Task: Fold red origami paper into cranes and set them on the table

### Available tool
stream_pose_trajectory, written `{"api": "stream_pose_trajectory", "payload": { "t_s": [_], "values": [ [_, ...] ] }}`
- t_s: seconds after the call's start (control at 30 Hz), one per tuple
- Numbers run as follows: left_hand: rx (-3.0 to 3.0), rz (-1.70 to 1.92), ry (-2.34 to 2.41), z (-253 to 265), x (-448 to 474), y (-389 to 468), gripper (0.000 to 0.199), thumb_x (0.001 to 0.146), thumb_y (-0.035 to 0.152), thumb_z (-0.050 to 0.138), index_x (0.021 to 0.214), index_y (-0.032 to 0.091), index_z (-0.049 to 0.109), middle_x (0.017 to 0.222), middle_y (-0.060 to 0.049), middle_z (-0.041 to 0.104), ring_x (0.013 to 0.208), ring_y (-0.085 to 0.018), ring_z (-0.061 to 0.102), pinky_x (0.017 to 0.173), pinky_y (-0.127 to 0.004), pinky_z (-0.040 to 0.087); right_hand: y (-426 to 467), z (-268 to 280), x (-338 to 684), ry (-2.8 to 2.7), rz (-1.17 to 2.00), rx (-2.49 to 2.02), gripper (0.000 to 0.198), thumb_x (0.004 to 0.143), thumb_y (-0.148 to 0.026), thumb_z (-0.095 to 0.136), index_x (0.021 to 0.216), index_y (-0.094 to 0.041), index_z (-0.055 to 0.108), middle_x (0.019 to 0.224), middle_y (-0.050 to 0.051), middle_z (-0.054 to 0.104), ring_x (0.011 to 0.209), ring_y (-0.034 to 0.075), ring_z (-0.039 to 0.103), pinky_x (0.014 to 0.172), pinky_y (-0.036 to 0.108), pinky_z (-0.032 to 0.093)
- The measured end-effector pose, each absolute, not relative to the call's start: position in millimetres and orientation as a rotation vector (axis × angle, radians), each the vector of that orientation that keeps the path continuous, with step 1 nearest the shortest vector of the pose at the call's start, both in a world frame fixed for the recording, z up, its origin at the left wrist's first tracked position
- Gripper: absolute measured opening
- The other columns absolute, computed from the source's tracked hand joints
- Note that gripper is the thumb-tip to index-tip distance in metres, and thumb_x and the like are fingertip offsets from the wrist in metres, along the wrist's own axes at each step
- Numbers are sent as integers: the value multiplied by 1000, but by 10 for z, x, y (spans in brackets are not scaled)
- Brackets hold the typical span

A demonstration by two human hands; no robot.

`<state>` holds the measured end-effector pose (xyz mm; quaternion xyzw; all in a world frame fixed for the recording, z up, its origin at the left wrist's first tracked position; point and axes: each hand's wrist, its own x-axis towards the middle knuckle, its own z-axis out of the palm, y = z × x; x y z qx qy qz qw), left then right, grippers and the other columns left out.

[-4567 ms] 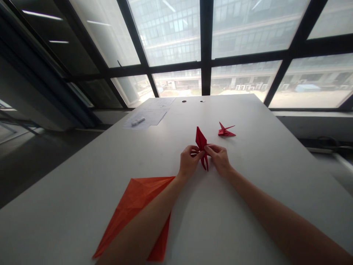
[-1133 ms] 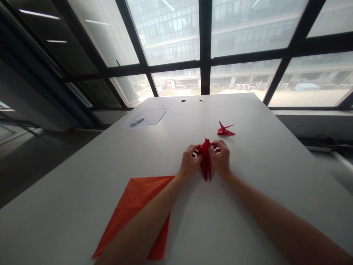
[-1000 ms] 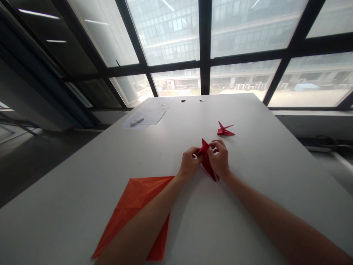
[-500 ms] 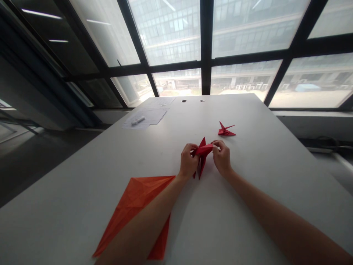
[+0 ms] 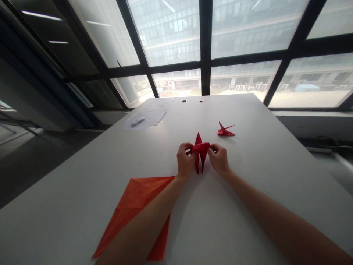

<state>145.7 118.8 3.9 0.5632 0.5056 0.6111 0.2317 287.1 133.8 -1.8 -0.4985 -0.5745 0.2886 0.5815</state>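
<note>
Between my hands is a piece of red folded origami paper (image 5: 201, 148), one point sticking up and two narrow points hanging down. My left hand (image 5: 185, 159) pinches its left side, and my right hand (image 5: 218, 158) pinches the right end. The fingertips partly cover the folds they grip. Beyond my right hand, a red origami crane (image 5: 225, 131) lies on the white table. An orange creased paper sheet (image 5: 135, 197) lies flat at the near left, partly hidden under my left forearm.
The white table (image 5: 248, 191) reaches to large dark-framed windows. At its far left lie printed white papers (image 5: 153, 116) with a white tube-like object (image 5: 138, 121) on them. Two small round holes are near the far edge. A dark curtain hangs at the left.
The red origami has turned and shifted slightly left with both hands, so its two lower points now show side by side. Both hands keep their pinch on it.
</note>
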Motion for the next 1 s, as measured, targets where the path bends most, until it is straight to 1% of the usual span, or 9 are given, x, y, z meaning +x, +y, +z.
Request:
{"api": "stream_pose_trajectory", "payload": {
  "t_s": [0.1, 0.27, 0.4, 0.53, 0.67, 0.77, 0.87, 0.93, 1.0],
  "values": [
    [1498, 1674, 1404, 29, 1456, 1200, 17, 78, 22, 67, 92, 18, 59, 95, -5, 64, 87, -17, 63, 71, -27, 55, 1343, -19, 2889, -1219, 647, -1191, 21, 81, -30, 56, 71, -17, 69, 66, 3, 66, 63, 18, 57, 61, 30, 43],
    [1509, 1602, 1454, 29, 1447, 1208, 11, 79, 26, 67, 83, 17, 63, 82, -4, 66, 77, -16, 63, 69, -27, 53, 1324, -8, 2899, -1158, 494, -1199, 20, 83, -27, 56, 79, -16, 72, 78, 5, 66, 66, 17, 57, 61, 29, 45],
    [1504, 1646, 1455, 58, 1450, 1196, 12, 84, 29, 62, 86, 18, 63, 83, -4, 67, 76, -17, 63, 66, -26, 51, 1280, 28, 2894, -1240, 322, -1154, 19, 86, -23, 53, 87, -18, 72, 83, 4, 62, 72, 16, 54, 63, 29, 44],
    [1488, 1686, 1439, 68, 1449, 1191, 13, 88, 31, 59, 88, 18, 61, 83, -5, 66, 73, -16, 61, 63, -25, 48, 1199, 86, 2865, -1427, 351, -1053, 15, 89, -23, 54, 91, -21, 69, 84, 3, 61, 74, 17, 54, 66, 30, 46],
    [1394, 1694, 1420, 51, 1427, 1205, 14, 85, 30, 62, 81, 18, 56, 76, -2, 62, 65, -13, 57, 57, -22, 45, 1152, 109, 2847, -1610, 378, -953, 21, 89, -28, 58, 107, -23, 68, 97, 5, 63, 91, 21, 57, 82, 36, 49],
    [1331, 1691, 1375, 48, 1413, 1216, 16, 84, 31, 63, 82, 17, 56, 77, -2, 62, 63, -12, 55, 53, -20, 42, 1185, 77, 2864, -1597, 356, -971, 29, 90, -28, 55, 116, -24, 68, 109, 8, 61, 105, 25, 53, 95, 42, 46],
    [1248, 1687, 1251, 50, 1408, 1224, 20, 83, 34, 64, 89, 17, 56, 79, -2, 64, 64, -12, 57, 52, -19, 42, 1242, 33, 2886, -1559, 405, -966, 38, 91, -17, 44, 121, -26, 67, 119, 7, 59, 112, 24, 51, 101, 44, 43],
    [1179, 1693, 1142, 50, 1407, 1227, 23, 83, 36, 66, 92, 18, 55, 79, -1, 64, 62, -11, 57, 53, -19, 43, 1264, 21, 2891, -1589, 425, -952, 43, 88, -15, 48, 126, -27, 64, 125, 7, 59, 117, 25, 49, 104, 46, 41],
    [1133, 1704, 1062, 51, 1405, 1231, 25, 81, 36, 68, 94, 18, 56, 78, -1, 63, 61, -10, 56, 54, -19, 44, 1269, 26, 2889, -1617, 410, -954, 42, 87, -20, 57, 127, -27, 64, 125, 7, 61, 119, 26, 50, 105, 47, 39]
  ]
}}
